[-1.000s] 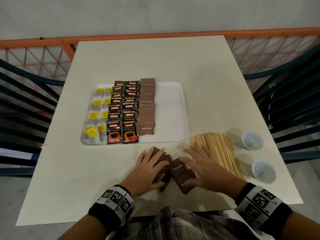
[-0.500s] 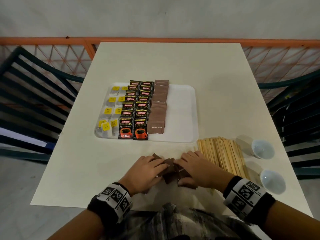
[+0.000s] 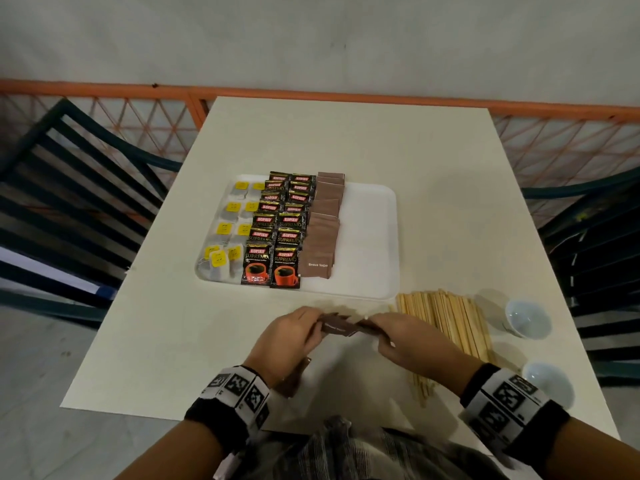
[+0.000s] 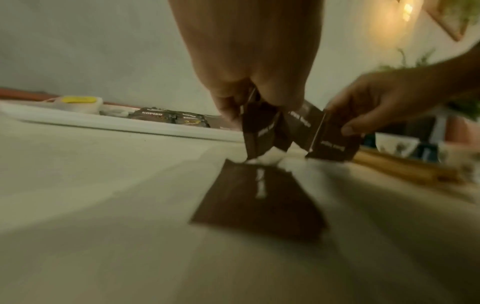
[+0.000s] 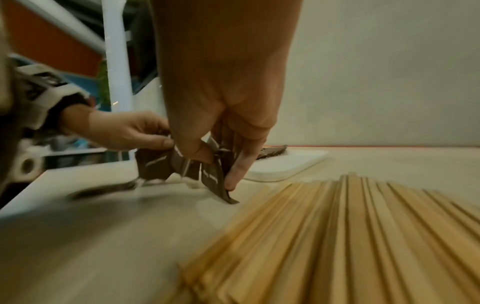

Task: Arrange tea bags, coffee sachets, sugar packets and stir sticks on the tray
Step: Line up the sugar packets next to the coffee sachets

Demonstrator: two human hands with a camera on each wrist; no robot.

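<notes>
Both hands hold a bunch of brown sugar packets upright on edge just in front of the white tray. My left hand pinches the packets from the left, and my right hand grips the packets from the right. One more sugar packet lies flat under my left wrist. On the tray sit tea bags at left, coffee sachets in two columns, and a column of sugar packets. Wooden stir sticks lie in a pile right of my right hand.
Two small white cups stand near the table's right edge, beyond the sticks. The right half of the tray is bare. Dark slatted chairs flank the table, with an orange railing behind.
My hands went from lying flat on the spread packets to gathering them and lifting them on edge. The view shifted left, so the tray sits more central.
</notes>
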